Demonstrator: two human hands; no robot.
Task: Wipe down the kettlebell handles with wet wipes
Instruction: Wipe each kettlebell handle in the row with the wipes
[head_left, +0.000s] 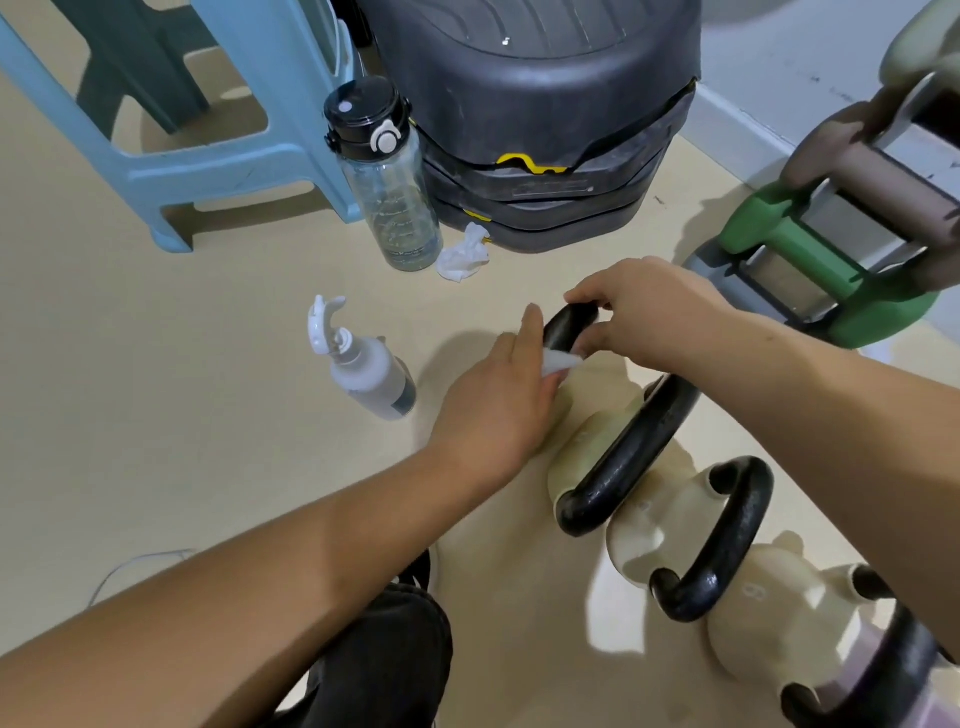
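Reaches forward with both bare forearms. Holds left hand (498, 400) back-up, index finger straight beside handle (566, 325), other fingers pinching wipe (561, 360) against it. Curls right hand (644, 306) over handle's top from the right, fingers wrapped round.

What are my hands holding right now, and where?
Right hand grips the kettlebell handle at its top bend; left hand pinches a wet wipe against that handle's underside.
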